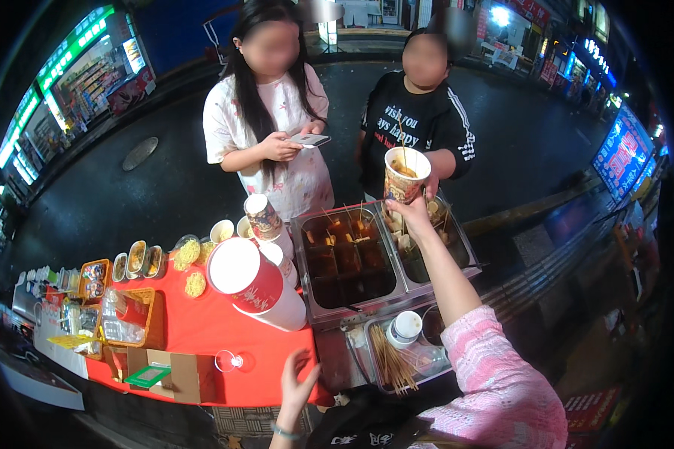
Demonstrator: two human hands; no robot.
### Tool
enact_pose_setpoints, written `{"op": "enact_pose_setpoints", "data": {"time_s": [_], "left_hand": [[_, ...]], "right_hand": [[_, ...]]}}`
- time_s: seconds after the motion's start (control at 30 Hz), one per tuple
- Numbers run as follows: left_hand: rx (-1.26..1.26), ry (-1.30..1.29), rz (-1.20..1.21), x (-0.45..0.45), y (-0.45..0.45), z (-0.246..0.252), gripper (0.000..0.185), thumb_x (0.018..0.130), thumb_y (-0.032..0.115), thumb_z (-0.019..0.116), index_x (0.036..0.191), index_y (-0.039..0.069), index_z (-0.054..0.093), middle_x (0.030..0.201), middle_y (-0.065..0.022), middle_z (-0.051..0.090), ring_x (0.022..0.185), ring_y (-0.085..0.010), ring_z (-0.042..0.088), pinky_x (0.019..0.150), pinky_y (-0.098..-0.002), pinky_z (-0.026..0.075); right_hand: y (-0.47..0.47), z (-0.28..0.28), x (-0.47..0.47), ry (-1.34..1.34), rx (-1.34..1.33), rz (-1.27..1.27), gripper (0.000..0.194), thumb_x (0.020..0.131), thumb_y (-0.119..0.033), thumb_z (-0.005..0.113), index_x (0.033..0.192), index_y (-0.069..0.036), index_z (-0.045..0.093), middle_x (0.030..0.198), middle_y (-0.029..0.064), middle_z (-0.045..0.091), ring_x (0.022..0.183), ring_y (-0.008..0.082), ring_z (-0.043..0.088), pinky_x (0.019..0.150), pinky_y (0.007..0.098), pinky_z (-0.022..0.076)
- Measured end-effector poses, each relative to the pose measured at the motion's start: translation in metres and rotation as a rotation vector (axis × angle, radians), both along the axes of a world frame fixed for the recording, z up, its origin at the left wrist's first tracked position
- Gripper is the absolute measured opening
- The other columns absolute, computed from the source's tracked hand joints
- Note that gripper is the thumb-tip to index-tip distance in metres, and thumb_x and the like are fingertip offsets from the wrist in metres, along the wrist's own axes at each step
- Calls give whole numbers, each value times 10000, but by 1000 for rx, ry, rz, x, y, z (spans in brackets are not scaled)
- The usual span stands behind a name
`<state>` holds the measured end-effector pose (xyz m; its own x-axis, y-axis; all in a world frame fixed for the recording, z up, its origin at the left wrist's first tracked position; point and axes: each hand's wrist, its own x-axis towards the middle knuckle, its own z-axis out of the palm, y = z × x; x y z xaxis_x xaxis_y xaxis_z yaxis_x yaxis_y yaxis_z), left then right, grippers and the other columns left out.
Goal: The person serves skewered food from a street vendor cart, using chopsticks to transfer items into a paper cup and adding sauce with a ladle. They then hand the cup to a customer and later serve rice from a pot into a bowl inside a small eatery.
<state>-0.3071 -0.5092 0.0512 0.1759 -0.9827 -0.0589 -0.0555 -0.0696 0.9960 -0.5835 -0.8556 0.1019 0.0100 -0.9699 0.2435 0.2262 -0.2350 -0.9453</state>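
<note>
My right hand (413, 215) reaches out over the steel food warmer (402, 297) and grips a patterned paper cup (400, 188) low on its side. Broth and a wooden skewer show inside the cup. Across the stall, the hand of a person in black (437, 167) is at the cup's far side; whether it grips the cup I cannot tell. My left hand (299, 379) hangs with fingers apart near the front corner of the red-covered table (191, 325), holding nothing. Skewered food sits in dark broth in the warmer's divided pans (351, 264).
Tall stacks of paper cups (258, 280) stand left of the warmer. A tray (370, 370) holds bamboo skewers (390, 359) and a white tub (405, 328). Noodle portions (195, 285), wicker baskets (157, 320) and a cardboard box (188, 373) occupy the table. Another person (275, 123) holds a phone (310, 140).
</note>
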Motion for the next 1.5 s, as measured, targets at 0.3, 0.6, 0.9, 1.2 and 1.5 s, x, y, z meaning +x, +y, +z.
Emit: {"op": "enact_pose_setpoints", "data": {"time_s": [0.3,0.6,0.9,1.2,1.5], "left_hand": [[207,-211,445,49,129,-29,210,801,2,593,1005,16,549,857,-60,592,773,-136,557,715,-273,473],[322,-136,510,63,155,14,255,799,40,609,1039,-1,531,934,-51,602,870,-121,585,776,-250,467],[0,976,1181,112,268,-102,164,893,181,516,940,30,561,779,-50,599,664,-131,552,616,-237,441],[25,1317,1685,310,422,-224,86,883,196,471,852,140,530,618,47,520,507,-92,433,523,-250,376],[94,576,1401,452,399,-102,118,869,62,471,963,62,543,751,-11,568,612,-61,487,548,-169,393]], "right_hand": [[-48,-20,1,-53,6,-57,414,701,-40,717,1057,-17,507,931,43,566,795,132,572,691,249,483],[-99,-14,-23,-116,-136,-104,370,839,-18,563,1174,30,414,1096,144,524,979,247,564,864,314,470],[231,-87,124,288,187,-19,205,914,-223,469,735,-129,501,568,-62,393,465,19,361,405,160,279],[335,-118,388,1423,-232,423,926,585,-93,758,1360,-133,251,1365,208,253,1247,384,297,1003,419,335],[341,-151,428,1502,131,398,852,554,-65,748,1299,-108,338,1271,214,353,1139,380,417,924,409,408]]}}
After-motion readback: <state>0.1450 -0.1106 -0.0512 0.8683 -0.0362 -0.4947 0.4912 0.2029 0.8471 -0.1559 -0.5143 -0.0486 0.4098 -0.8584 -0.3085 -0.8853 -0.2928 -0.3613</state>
